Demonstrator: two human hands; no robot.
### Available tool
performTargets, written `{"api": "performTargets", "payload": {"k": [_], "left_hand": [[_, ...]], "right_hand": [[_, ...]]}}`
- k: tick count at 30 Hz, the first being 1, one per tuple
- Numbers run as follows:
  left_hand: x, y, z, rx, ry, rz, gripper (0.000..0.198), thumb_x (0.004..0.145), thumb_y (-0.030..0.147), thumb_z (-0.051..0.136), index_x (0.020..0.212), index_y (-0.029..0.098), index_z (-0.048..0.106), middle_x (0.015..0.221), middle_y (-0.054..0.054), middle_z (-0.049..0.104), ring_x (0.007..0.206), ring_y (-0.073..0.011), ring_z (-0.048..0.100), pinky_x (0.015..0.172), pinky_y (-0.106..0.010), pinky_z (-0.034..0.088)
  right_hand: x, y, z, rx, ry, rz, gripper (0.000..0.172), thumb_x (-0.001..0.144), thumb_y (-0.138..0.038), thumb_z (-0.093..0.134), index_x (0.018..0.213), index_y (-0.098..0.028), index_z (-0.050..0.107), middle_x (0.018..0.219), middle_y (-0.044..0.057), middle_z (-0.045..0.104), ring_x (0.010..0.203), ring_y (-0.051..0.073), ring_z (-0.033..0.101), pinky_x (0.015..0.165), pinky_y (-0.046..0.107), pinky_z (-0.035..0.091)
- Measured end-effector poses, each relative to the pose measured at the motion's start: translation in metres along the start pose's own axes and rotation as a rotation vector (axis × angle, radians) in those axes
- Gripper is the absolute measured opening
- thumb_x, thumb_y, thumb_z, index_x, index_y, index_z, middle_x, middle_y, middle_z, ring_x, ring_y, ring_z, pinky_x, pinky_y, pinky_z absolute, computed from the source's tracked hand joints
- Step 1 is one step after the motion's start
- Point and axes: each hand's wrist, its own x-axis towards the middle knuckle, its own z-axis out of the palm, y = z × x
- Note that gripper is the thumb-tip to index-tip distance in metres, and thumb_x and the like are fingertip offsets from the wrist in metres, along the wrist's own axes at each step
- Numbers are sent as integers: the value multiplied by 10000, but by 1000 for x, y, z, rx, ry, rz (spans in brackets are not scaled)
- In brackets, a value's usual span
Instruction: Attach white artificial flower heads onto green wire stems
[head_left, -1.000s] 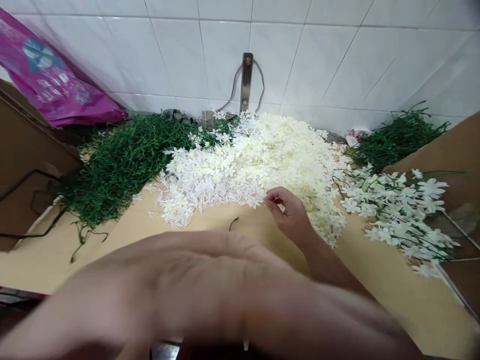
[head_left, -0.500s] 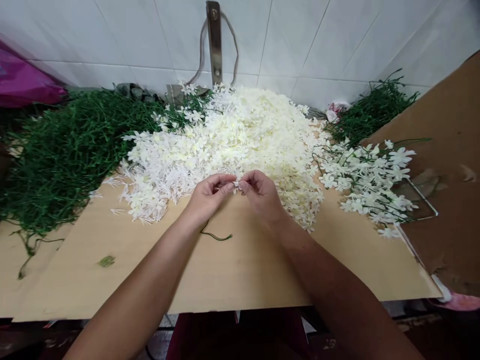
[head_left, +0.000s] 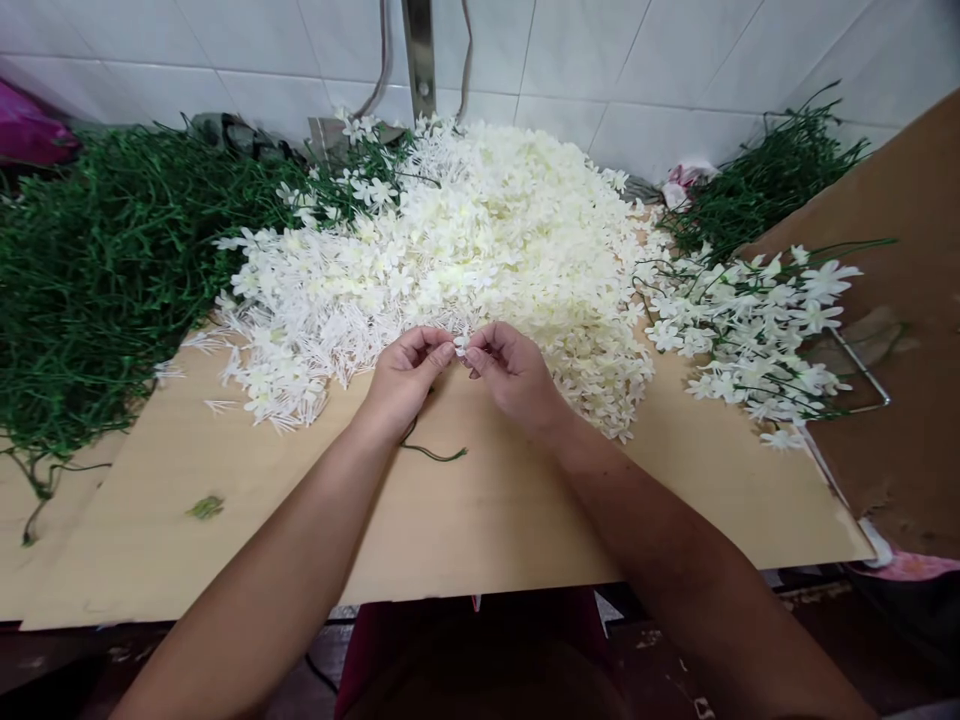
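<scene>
Between my fingertips is a small white artificial flower (head_left: 461, 345), pinched from both sides. My left hand (head_left: 411, 372) grips it with thumb and forefinger, and a green stem (head_left: 435, 455) runs out below that hand onto the cardboard. My right hand (head_left: 510, 372) is closed on the flower's other side; its exact hold is partly hidden by the fingers. Just beyond both hands lies a big heap of white and cream flower heads (head_left: 517, 230), with loose white pieces (head_left: 330, 345) at its left.
Green plastic stems (head_left: 135, 240) are piled on the left, and more stems (head_left: 765, 185) at the back right. Finished-looking white flowers on stems (head_left: 757, 340) lie beside a brown cardboard panel (head_left: 900, 400) and a bent metal wire (head_left: 862, 370). A tiled wall (head_left: 600, 60) closes off the back.
The view has tilted down slightly, so the table's contents sit higher. Both hands still pinch the flower, with only small finger shifts.
</scene>
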Motion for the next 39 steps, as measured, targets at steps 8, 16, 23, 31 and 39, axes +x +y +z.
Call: {"api": "performTargets", "payload": {"k": [8,16,23,31,39], "left_hand": [[0,4,-1,75,-17,17,331,630,417,863,737,177,660,648,22,590,600,-94,487,564,-229,380],[1,7,2,285,194,183,80,739,214,682,712,183,614,665,18,605,604,-97,513,552,-215,405],[0,3,1,294,116,192,83,763,221,678,725,181,615,688,9,639,663,-114,609,633,-228,487],[1,1,0,330,35,192,120,738,264,711,741,181,625,688,13,618,633,-106,549,610,-230,443],[-3,4,1,350,-5,225,137,715,286,713,751,187,626,709,5,611,661,-119,554,640,-245,454]], "right_hand": [[-1,4,0,17,-25,-9,229,848,-398,638,794,-207,524,709,-19,587,671,111,554,662,285,484],[-7,-3,-3,-420,231,-320,89,923,-236,539,847,-195,557,881,71,637,826,166,602,701,309,534],[-7,1,6,-740,306,-589,115,938,-183,549,824,-198,556,843,85,661,802,188,611,720,317,541],[-4,8,1,-660,268,-477,129,937,-217,545,809,-203,550,845,77,653,803,189,594,730,315,517],[-4,5,0,-651,219,-352,128,925,-236,530,799,-214,529,857,81,622,806,201,570,758,343,498]]}}
